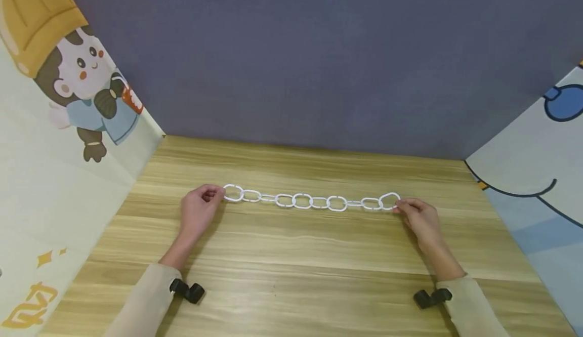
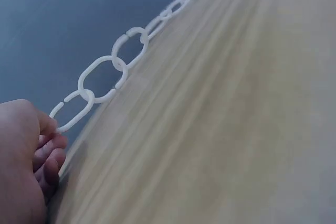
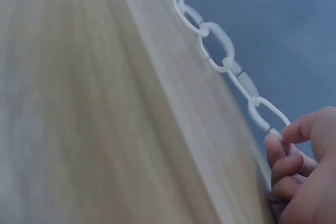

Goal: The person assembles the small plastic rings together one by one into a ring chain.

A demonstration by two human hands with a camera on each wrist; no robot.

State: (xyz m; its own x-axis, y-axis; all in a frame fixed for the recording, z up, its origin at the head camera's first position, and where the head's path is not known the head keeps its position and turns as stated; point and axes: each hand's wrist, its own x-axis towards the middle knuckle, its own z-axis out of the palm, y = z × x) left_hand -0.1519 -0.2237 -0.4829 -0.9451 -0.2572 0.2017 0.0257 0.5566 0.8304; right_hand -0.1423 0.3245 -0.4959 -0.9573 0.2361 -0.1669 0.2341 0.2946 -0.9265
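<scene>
A white plastic chain [image 1: 302, 207] of oval links stretches almost straight from side to side over the wooden table. My left hand [image 1: 199, 210] pinches the end link [image 1: 233, 185] between thumb and fingers. At the other end, my right hand [image 1: 421, 221] pinches the last link [image 1: 387, 194] the same way. In the left wrist view the chain [image 2: 103, 59] runs up and away from the fingertips, and narrow gaps show in some links. The right wrist view has the chain [image 3: 231, 43] leading up and to the left from the pinching thumb and finger.
The wood-grain table [image 1: 291, 271] lies beneath both hands. A dark grey panel [image 1: 309, 64] stands along its back edge. White walls with cartoon prints rise at the left [image 1: 54, 190] and right [image 1: 514, 190]. Small black devices [image 1: 188, 290] are strapped at both wrists.
</scene>
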